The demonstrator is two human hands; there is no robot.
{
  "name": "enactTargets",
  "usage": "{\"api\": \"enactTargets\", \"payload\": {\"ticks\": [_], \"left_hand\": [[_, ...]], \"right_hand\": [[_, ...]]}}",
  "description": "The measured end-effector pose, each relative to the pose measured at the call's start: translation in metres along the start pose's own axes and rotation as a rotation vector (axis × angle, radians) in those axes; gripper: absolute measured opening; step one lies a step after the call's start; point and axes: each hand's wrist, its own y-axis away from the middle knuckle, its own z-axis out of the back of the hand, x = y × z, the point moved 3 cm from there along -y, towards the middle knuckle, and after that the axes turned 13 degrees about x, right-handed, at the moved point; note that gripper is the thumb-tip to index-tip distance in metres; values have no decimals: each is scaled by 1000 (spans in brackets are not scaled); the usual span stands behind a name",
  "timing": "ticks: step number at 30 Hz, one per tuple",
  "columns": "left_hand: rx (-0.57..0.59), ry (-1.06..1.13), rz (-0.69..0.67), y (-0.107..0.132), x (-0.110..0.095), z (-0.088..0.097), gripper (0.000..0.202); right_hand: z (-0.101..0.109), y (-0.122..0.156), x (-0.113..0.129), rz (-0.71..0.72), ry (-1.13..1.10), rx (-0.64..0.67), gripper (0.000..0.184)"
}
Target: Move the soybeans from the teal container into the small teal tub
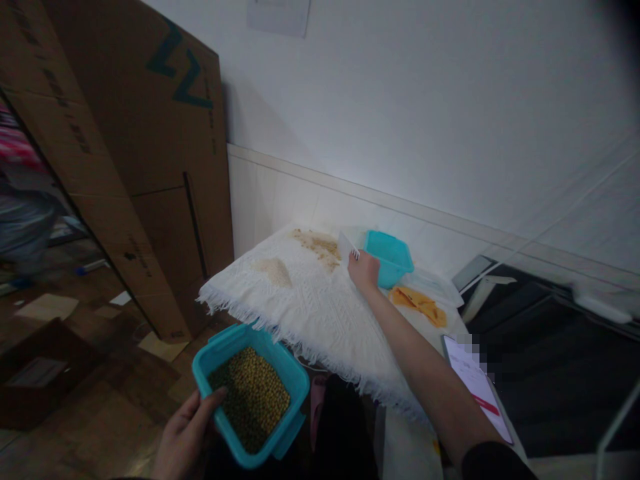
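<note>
My left hand (187,430) grips the left rim of a teal plastic container (299,383), thumb over the edge, held below the table's fringed front edge. Dark green beans (235,417) and yellow beans (263,383) lie side by side in it. At the far side of the white fringed cloth (320,313), my right hand (365,270) is closed on a thin white flat piece (346,245), its exact kind unclear. Just left of that piece are scattered brownish grains (320,247). A paler heap of fine grains (273,271) lies nearer the left corner.
Beside my right hand stands a second teal container (393,257) with a yellow cloth (417,305) in front. A tablet or phone (477,390) lies at the right edge. A tall cardboard box (165,167) stands left; the wall (425,120) is behind.
</note>
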Motion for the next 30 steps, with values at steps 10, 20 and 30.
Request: {"api": "enactTargets", "payload": {"ticks": [10, 20, 30], "left_hand": [[39, 19, 25, -2, 5, 2, 29], [59, 0, 27, -2, 6, 5, 28], [25, 10, 45, -6, 8, 6, 29]], "right_hand": [[-2, -6, 1, 54, -88, 11, 32], [3, -1, -10, 145, -181, 27, 32], [12, -23, 6, 152, -162, 86, 31]]}}
